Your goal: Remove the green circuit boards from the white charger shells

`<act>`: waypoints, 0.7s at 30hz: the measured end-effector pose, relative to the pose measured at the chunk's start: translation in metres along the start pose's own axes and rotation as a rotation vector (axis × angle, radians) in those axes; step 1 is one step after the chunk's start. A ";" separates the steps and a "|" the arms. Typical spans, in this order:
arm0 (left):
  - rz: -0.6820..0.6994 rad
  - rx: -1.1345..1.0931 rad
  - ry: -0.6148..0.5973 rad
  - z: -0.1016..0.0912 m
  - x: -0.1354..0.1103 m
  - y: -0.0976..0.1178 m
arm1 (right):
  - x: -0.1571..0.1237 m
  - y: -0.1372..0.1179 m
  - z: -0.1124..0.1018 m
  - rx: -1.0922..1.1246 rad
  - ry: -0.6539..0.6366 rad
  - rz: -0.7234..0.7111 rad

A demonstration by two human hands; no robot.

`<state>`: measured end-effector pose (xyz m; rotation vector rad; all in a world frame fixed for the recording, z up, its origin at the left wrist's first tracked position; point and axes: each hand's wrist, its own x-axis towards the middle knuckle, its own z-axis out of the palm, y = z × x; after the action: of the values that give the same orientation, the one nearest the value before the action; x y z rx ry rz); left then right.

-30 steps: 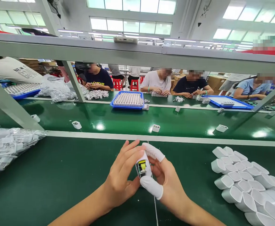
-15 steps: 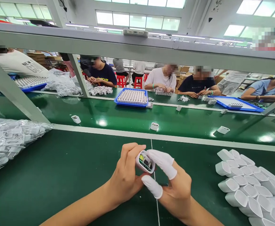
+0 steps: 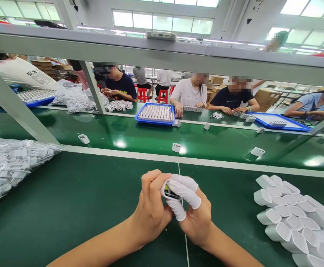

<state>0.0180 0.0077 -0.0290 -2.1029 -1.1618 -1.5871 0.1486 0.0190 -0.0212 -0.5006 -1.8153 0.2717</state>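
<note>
A white plastic charger housing (image 3: 166, 191) is held above the green work surface, its open end facing me. Inside it a circuit board (image 3: 170, 193) with a yellow part shows. My left hand (image 3: 152, 204) grips the housing from the left, fingers over its top and thumb beneath. My right hand (image 3: 196, 207), with white finger cots on the thumb and fingers, closes on it from the right. Its covered fingertips lie across the open end and hide part of the board.
White empty housings (image 3: 295, 218) stand grouped at right. A clear bag (image 3: 14, 163) of white parts lies at left. Beyond, a green conveyor (image 3: 134, 139) carries spaced housings. Across it are a blue tray (image 3: 154, 122) and several co-workers. A metal frame (image 3: 95, 89) crosses above.
My right hand has moved left and closed in, its covered fingers now over the housing's opening. The housings on the conveyor have shifted left. A co-worker's hand has reached beside the blue tray.
</note>
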 end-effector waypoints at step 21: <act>-0.015 -0.041 -0.038 0.002 -0.001 -0.001 | 0.003 0.001 -0.006 0.028 -0.122 0.033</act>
<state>0.0183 0.0088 -0.0308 -2.1637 -1.1697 -1.5972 0.1536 0.0213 -0.0170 -0.5043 -1.9206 0.3563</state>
